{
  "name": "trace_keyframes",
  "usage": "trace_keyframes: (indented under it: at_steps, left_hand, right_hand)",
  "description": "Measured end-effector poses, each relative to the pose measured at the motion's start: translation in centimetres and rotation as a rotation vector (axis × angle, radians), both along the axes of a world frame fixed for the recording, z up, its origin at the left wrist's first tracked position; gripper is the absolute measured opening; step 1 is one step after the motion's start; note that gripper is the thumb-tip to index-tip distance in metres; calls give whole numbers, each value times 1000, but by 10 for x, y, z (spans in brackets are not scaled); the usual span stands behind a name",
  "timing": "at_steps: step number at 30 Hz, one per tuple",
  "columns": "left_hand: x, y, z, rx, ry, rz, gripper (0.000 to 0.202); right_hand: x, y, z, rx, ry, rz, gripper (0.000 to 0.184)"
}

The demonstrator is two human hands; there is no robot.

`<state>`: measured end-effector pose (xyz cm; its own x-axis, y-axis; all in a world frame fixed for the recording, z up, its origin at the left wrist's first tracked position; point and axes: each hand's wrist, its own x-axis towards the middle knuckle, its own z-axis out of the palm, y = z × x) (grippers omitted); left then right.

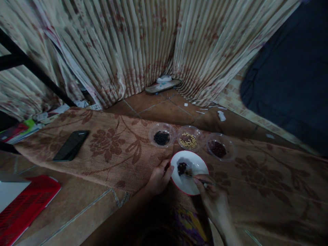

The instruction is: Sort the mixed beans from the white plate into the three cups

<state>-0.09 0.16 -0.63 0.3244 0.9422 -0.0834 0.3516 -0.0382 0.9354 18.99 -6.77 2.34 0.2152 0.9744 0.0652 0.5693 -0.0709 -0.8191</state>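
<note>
A white bowl with a red rim (196, 164) sits on a brown flowered cloth (110, 150) and holds a small heap of dark beans (182, 168). My left hand (159, 178) grips the bowl's left edge, fingers curled against it. My right hand (208, 191) is pinched on thin metal tweezers (192, 176) whose tips reach into the bowl beside the beans. Behind the bowl stand three clear cups: one with black beans (161, 138), one with pale yellow beans (188, 140), one with dark red beans (217, 149).
A black phone (71, 145) lies on the cloth at the left. A red laptop (24, 205) rests on the tiled floor at lower left. Striped curtains (123, 51) hang behind, a sandal (162, 84) beneath them. A dark fabric (289, 71) fills the right.
</note>
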Motion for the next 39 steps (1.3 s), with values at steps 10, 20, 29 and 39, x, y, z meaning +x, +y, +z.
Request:
trace_keyframes:
  at_steps: [10, 20, 29, 39]
  left_hand:
    - [0, 0, -1, -6, -10, 7, 36]
    - [1, 0, 0, -17, -17, 30, 35]
    - [0, 0, 1, -10, -31, 3, 35]
    - [0, 0, 1, -17, -17, 14, 34]
  right_hand:
    - [0, 0, -2, 19, -34, -7, 28]
    - [0, -1, -1, 24, -41, -9, 29]
    - [0, -2, -4, -5, 0, -29, 30]
    - [0, 0, -4, 13, -10, -8, 29]
